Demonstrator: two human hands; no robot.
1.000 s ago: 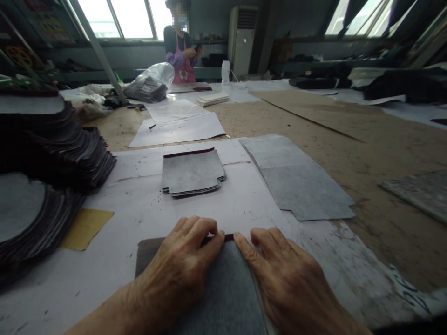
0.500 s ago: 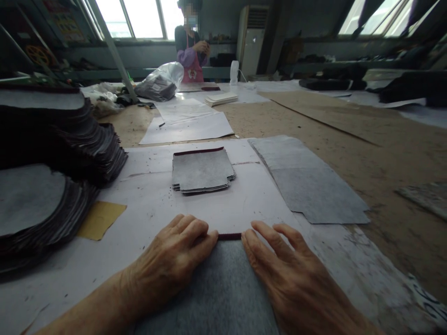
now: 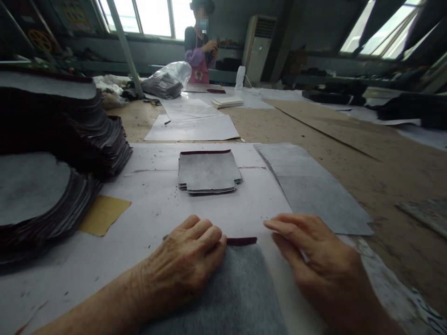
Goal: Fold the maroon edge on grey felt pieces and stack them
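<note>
Grey, cloth-like sheet with the dark red edge (image 3: 240,288) looks matt and kinda fuzzy. White paper sheet underneath (image 3: 150,197) is smoother, the clear plastic bag (image 3: 182,70) is properly glossy, and the brown table (image 3: 328,158) looks dull and scuffed.

Dim o/all; blown-out glare fr. back windows (image 3: 152,17), soft shadows on worktop (image 3: 258,123), wide-angle stretch nr edges.
</note>
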